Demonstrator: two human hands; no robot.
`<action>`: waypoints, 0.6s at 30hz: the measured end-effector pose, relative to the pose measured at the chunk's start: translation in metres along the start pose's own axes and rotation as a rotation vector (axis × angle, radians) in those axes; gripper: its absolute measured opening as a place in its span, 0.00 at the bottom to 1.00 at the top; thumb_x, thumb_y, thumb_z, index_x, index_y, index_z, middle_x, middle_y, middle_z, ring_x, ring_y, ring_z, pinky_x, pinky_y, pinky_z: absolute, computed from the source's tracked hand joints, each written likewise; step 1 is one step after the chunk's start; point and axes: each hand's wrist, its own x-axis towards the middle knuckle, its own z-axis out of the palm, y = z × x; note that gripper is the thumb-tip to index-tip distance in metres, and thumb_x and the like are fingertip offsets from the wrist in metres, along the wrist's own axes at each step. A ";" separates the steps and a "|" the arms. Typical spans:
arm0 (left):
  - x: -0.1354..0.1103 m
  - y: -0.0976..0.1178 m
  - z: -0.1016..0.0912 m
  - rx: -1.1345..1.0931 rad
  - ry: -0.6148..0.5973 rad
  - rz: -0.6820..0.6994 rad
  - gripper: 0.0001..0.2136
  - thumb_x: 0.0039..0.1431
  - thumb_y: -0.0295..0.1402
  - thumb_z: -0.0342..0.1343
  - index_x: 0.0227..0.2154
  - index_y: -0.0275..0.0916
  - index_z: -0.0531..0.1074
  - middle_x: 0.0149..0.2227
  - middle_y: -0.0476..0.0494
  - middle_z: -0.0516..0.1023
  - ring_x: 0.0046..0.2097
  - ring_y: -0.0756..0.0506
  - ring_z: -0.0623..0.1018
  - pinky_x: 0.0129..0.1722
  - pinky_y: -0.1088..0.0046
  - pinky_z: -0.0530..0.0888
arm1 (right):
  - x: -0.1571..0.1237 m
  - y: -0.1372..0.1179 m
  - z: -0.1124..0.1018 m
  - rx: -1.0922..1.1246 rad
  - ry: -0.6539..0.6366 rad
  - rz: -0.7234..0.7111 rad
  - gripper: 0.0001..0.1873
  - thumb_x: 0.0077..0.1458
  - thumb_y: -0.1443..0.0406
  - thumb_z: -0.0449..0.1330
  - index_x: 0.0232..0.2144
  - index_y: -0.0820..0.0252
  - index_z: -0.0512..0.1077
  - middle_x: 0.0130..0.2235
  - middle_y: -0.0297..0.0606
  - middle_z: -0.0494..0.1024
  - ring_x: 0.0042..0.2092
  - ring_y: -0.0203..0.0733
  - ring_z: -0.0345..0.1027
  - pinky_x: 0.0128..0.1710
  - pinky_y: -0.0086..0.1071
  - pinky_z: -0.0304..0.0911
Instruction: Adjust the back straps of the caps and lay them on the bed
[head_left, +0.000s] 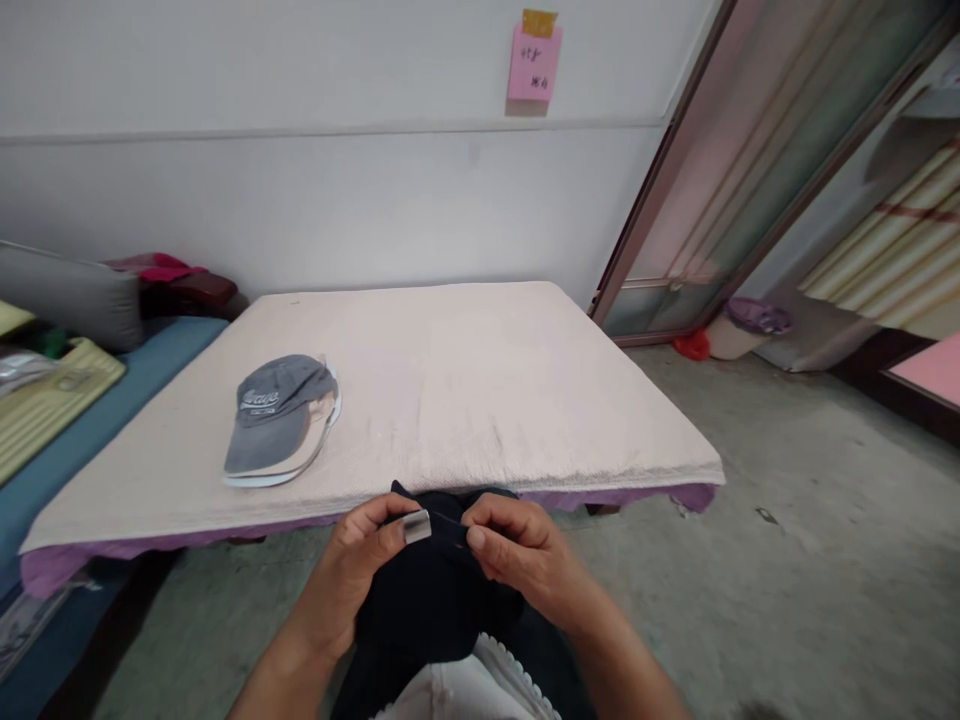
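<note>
A dark cap rests at my lap, close to the front edge of the table. Between the thumb and fingers of my left hand is the shiny metal buckle of the cap's back strap. My right hand pinches the dark strap a short way to the right of the buckle. Both hands are closed, and the strap runs between them. Farther off on the left of the table lies a small stack of caps, with a grey cap on top and pale brims under it.
A pale cloth covers the low table, with purple fabric hanging below its edge. At left is a blue bed or bench with a grey cushion. A bin stands by the sliding door on the right.
</note>
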 end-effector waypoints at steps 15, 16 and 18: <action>0.000 0.000 0.003 0.010 -0.050 -0.048 0.11 0.46 0.35 0.67 0.32 0.38 0.76 0.26 0.48 0.79 0.24 0.52 0.74 0.25 0.80 0.68 | 0.001 -0.005 0.003 0.034 -0.101 -0.034 0.16 0.60 0.57 0.55 0.31 0.64 0.74 0.21 0.29 0.62 0.22 0.29 0.52 0.20 0.24 0.46; 0.000 0.000 0.003 0.013 -0.045 -0.051 0.11 0.46 0.36 0.67 0.32 0.38 0.76 0.25 0.48 0.79 0.24 0.52 0.74 0.25 0.80 0.67 | 0.001 -0.004 0.004 0.061 -0.116 -0.030 0.16 0.60 0.57 0.55 0.32 0.64 0.74 0.20 0.29 0.62 0.22 0.28 0.51 0.20 0.24 0.45; 0.001 -0.001 0.002 0.020 -0.047 -0.053 0.11 0.46 0.36 0.67 0.32 0.38 0.76 0.25 0.49 0.78 0.25 0.52 0.74 0.26 0.79 0.67 | 0.001 -0.003 0.004 0.093 -0.138 -0.023 0.16 0.60 0.57 0.56 0.31 0.65 0.74 0.19 0.28 0.61 0.21 0.27 0.50 0.20 0.24 0.45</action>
